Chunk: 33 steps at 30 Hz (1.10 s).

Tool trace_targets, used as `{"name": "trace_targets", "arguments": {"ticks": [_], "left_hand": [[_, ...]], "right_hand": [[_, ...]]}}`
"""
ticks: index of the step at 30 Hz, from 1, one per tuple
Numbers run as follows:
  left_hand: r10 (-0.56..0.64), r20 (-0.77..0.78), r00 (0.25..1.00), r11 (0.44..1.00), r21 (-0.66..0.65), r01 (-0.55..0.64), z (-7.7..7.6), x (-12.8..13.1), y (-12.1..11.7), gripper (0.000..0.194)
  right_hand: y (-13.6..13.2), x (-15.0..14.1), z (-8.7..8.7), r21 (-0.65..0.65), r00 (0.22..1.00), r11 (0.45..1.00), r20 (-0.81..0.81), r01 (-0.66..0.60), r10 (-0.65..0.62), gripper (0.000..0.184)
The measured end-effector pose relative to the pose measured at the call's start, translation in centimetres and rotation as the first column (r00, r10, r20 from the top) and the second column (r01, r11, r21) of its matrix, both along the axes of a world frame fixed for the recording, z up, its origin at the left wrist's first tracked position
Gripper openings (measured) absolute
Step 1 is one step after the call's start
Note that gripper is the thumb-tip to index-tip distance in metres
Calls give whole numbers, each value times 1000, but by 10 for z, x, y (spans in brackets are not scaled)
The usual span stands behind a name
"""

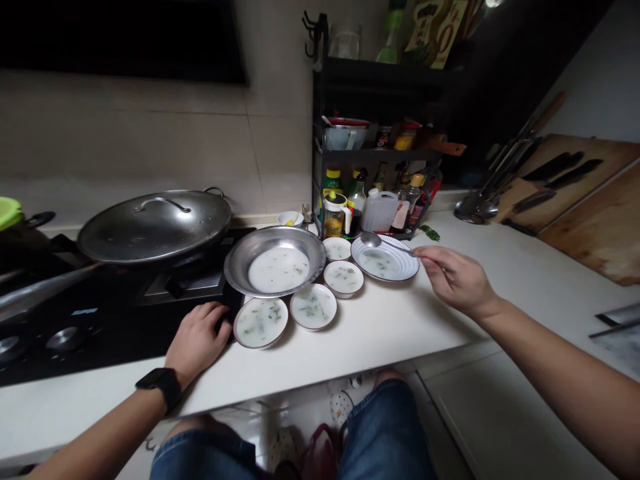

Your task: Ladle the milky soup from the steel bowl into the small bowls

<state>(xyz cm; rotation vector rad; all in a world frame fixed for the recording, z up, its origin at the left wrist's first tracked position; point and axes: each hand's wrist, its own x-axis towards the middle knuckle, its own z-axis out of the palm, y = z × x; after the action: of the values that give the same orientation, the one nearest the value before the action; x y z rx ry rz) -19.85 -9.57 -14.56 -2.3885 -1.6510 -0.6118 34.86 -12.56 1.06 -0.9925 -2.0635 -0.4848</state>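
My left hand (197,340) rests at the edge of the black gas hob (65,333), its curled fingers beside a small white plate (261,323) of milky soup with green bits. My right hand (455,280) pinches the handle of a metal spoon (371,240), whose bowl lies over a wide blue-rimmed plate (385,260). Between my hands stands a steel bowl (275,261) holding the same milky liquid. Three more small plates of it (313,307) sit around the bowl. A lidded wok (155,227) stands on the hob.
A black rack (320,153) of bottles and jars stands against the tiled wall behind the white counter (360,347). Knives and wooden cutting boards (585,207) lean at the right. A green leaf (430,232) lies on the counter. A ladle (475,208) rests back right.
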Motion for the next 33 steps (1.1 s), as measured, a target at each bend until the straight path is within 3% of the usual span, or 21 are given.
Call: {"name": "trace_targets", "arguments": {"ticks": [3,6,10,13,15,17,21,23,28,33], "left_hand": [[5,15,1000,1000,-9,-4,1,1,-1,34],[18,34,999,1000,-10,-17,3,4,-3,33],[25,51,998,1000,-20,-24,5,8,-5,29],[35,64,997,999,-30,-34,6,10,-6,29],[44,63,997,999,-33,-42,7,11,-7,28],[47,60,997,998,-41,-45,8,12,-8,29],[42,51,998,998,-53,-40,10,13,-9,31],[42,50,998,998,-53,-40,10,13,-9,31],[47,55,997,998,-52,-44,10,13,-9,29],[53,58,997,997,-50,-50,9,13,-8,30]], "right_hand": [[15,-34,-1,-18,957,998,-282,67,-69,22],[38,-76,-9,-141,901,990,-432,-22,-41,32],[69,-125,-25,-377,881,918,-468,-124,-74,35],[83,-144,-36,-429,891,888,-451,-167,-50,30],[89,-150,-42,-454,873,865,-486,-213,-40,26],[94,-154,-47,-489,797,827,-598,-276,-88,24],[101,-160,-52,-590,464,690,-793,-420,-396,13],[104,-163,-53,-621,374,629,-784,-468,-495,12],[100,-166,-48,-609,304,592,-787,-528,-537,12],[95,-154,-29,-572,243,611,-807,-547,-538,10]]}}
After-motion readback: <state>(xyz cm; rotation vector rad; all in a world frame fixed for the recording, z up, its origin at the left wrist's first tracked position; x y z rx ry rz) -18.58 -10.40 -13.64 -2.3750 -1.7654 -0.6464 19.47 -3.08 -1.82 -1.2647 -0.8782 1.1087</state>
